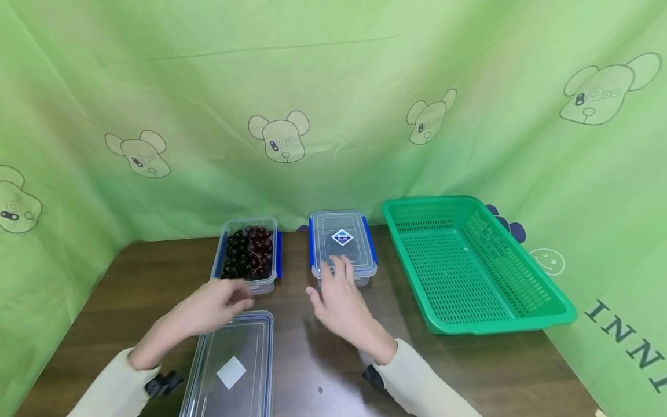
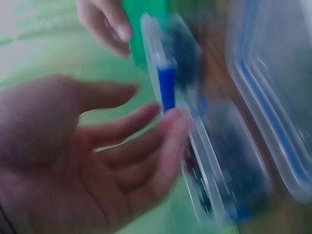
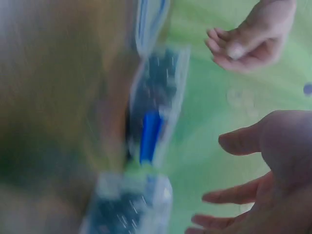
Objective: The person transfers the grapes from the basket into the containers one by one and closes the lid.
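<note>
My left hand [image 1: 211, 307] hovers with loosely bent fingers, holding nothing, between an uncovered clear box [image 1: 263, 287] and a large clear lid [image 1: 255, 376] with a blue seal line and white square label. Dark round fruit [image 1: 247, 252] fills that box, blackish on the left and deep red on the right, a thin stem among it. My right hand [image 1: 344, 307], fingers spread and nothing held, overlaps the front of a lidded clear box [image 1: 341, 223] with blue side latches. Both wrist views are blurred; the left hand [image 2: 97, 151] and right hand [image 3: 273, 170] appear empty there too.
A green perforated plastic basket [image 1: 417, 289] stands at the right of the brown wooden table [image 1: 297, 359]. Behind the table hangs a green curtain [image 1: 333, 75] printed with mouse heads. A small dark speck [image 1: 320, 390] lies near the front.
</note>
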Tool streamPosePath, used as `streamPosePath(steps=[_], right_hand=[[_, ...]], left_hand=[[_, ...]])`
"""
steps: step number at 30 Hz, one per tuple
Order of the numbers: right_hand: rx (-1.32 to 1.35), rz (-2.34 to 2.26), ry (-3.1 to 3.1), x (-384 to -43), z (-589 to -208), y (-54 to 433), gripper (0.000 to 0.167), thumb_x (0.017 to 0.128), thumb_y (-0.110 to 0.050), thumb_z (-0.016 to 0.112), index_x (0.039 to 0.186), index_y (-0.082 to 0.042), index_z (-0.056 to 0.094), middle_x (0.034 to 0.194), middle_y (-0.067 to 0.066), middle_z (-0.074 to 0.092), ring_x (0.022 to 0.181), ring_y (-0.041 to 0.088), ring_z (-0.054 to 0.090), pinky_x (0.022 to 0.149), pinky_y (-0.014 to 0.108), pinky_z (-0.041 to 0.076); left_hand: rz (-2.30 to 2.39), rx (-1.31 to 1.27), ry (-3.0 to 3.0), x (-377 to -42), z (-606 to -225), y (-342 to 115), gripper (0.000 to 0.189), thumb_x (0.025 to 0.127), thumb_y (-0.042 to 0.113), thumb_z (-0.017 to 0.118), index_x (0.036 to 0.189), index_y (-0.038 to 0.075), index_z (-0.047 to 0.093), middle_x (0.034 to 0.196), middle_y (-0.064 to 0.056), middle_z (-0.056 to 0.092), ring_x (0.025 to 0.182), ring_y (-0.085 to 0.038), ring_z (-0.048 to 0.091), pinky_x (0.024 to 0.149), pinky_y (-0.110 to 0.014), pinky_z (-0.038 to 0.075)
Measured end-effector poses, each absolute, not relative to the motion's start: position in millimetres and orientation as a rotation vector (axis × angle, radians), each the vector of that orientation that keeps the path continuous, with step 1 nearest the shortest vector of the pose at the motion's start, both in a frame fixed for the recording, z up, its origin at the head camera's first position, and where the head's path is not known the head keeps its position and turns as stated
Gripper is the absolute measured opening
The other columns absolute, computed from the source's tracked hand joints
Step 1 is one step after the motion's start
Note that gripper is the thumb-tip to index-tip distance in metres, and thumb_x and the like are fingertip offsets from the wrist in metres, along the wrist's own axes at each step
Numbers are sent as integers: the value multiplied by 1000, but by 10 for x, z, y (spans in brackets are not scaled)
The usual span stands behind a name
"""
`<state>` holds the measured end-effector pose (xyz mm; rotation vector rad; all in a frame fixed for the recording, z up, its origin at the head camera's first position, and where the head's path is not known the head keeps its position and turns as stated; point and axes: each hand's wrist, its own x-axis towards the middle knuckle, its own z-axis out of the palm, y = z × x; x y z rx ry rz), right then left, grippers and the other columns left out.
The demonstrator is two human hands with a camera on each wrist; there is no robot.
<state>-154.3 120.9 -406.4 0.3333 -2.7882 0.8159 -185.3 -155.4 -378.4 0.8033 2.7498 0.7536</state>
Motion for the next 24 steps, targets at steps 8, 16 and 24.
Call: streamPosePath(steps=[8, 16, 24], right_hand=[[449, 2129, -2808, -1304, -4303, 1124, 38, 98, -6, 67, 128, 15, 58, 108, 28, 73, 84, 38, 76, 75, 38, 67], [329, 2626, -2714, -1178, -4588, 1027, 28, 96, 0, 66, 120, 12, 61, 94, 25, 76, 71, 26, 76, 69, 40, 67], [323, 2711, -2674, -1200, -4657, 889, 28, 95, 0, 67, 120, 10, 62, 92, 32, 76, 70, 26, 77, 68, 39, 67]], left_hand=[[772, 519, 2586, -1621, -4118, -2280, 37, 101, 29, 71, 119, -3, 61, 83, 0, 65, 65, -8, 58, 59, -25, 46], [1179, 289, 2261, -1519, -4354, -2540, 53, 102, 22, 69, 129, -19, 48, 89, -12, 65, 76, -23, 70, 66, -33, 64], [1408, 258, 1969, -1554, -4508, -2633, 41, 101, 9, 64, 125, -21, 49, 85, -10, 69, 73, -16, 71, 69, -30, 66]])
